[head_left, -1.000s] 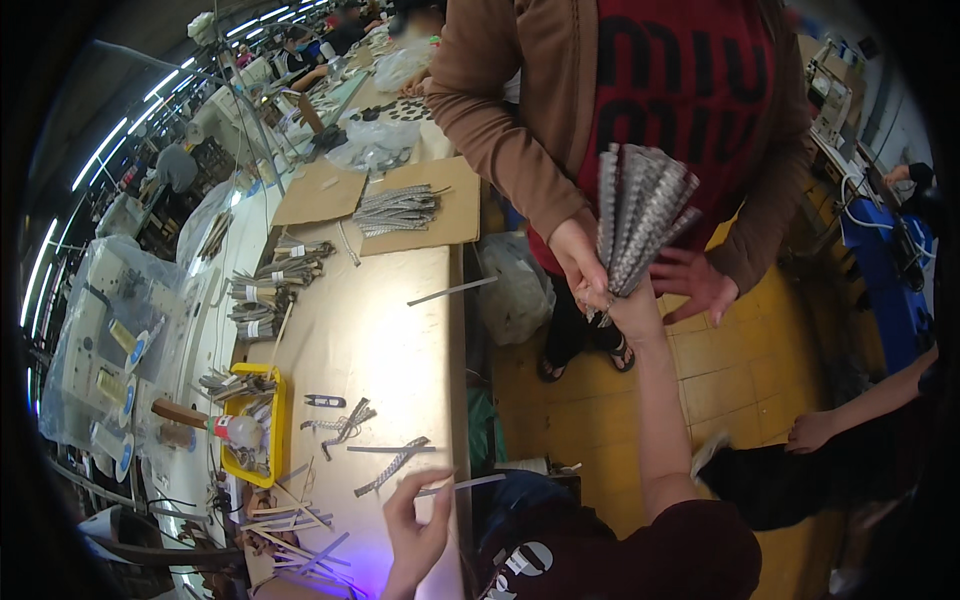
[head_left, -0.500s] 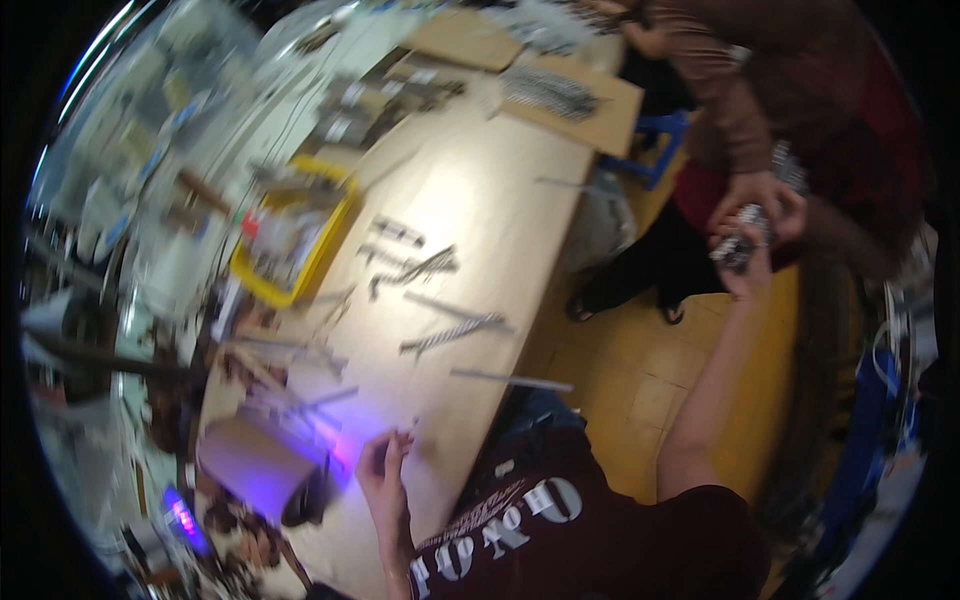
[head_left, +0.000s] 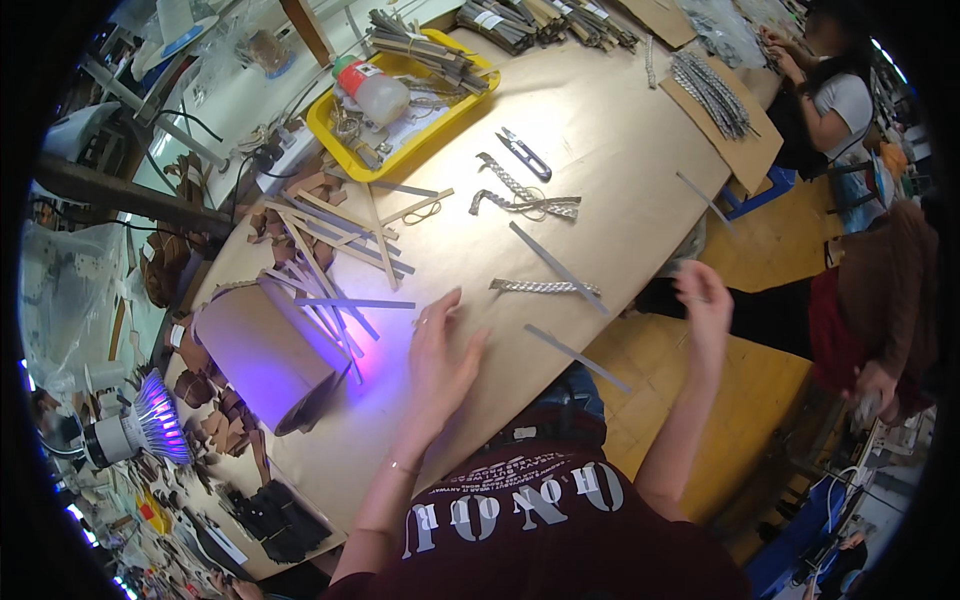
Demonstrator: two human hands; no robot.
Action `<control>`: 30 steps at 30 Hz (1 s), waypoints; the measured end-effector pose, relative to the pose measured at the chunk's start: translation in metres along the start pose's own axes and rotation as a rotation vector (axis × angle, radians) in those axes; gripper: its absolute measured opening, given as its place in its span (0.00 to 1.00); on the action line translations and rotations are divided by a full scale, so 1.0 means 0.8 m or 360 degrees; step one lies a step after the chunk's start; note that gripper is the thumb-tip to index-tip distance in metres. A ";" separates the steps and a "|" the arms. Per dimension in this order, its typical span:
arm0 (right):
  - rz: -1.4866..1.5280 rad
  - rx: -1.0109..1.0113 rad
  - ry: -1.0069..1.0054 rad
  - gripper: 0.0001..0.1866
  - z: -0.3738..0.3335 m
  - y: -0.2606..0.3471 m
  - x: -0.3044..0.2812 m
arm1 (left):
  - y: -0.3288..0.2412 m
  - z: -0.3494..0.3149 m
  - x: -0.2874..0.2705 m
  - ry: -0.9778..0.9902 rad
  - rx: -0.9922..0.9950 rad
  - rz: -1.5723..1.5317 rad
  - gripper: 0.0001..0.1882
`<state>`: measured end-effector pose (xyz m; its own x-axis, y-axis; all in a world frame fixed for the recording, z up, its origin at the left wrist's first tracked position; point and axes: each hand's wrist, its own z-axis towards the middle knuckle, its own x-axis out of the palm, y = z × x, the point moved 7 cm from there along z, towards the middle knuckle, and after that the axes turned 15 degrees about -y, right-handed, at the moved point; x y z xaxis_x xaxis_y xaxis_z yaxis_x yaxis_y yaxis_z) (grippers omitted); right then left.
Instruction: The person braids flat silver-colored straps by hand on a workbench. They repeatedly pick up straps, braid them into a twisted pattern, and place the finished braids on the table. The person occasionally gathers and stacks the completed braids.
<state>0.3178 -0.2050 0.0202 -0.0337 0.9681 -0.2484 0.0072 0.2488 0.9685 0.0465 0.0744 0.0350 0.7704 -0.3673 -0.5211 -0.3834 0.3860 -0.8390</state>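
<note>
Over the table [head_left: 440,240] my left hand [head_left: 443,360] hovers with fingers apart and nothing in it, close to a pile of thin strips [head_left: 340,235]. My right hand [head_left: 705,300] is raised past the table's right edge, slightly blurred, its fingers loosely bent and nothing visible in them. Between the hands lie a short silvery braid [head_left: 545,287] and two flat grey strips, one beyond the braid [head_left: 556,265] and one nearer me [head_left: 575,357]. Farther off are two more braided pieces [head_left: 530,205], tangled with thread, and thread snips [head_left: 525,155].
A yellow tray [head_left: 440,135] holds a red-capped bottle [head_left: 372,92] and strip bundles. A brown curved form [head_left: 265,350] sits left under a purple-glowing lamp [head_left: 155,425]. Finished-looking braids [head_left: 712,95] rest on cardboard. A co-worker [head_left: 890,310] stands right; another person [head_left: 840,100] sits beyond.
My right hand has drawn back from the co-worker's hands and the silvery bundle there. The co-worker has moved away to the right. My left hand has opened out. The view has shifted.
</note>
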 end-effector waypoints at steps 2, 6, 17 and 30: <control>-0.0382 -0.0455 0.0319 0.17 -0.036 0.041 0.099 | -0.007 0.015 0.024 -0.0017 0.0035 0.0039 0.21; -0.1194 -0.0730 0.0602 0.19 -0.062 0.087 0.219 | 0.002 0.037 0.056 0.0070 -0.0069 -0.0025 0.16; -0.1346 -0.0943 0.0619 0.17 -0.084 0.088 0.253 | 0.055 0.016 0.029 -0.0176 -0.0917 -0.0551 0.07; 0.0475 0.0140 0.1094 0.11 -0.061 0.136 0.175 | 0.064 0.005 0.017 -0.0129 -0.1135 -0.0502 0.13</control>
<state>0.2648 -0.0441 0.0915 -0.6337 0.7645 0.1181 0.1928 0.0083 0.9812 0.0394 0.0922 -0.0144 0.9217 -0.2958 -0.2511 -0.3534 -0.3731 -0.8578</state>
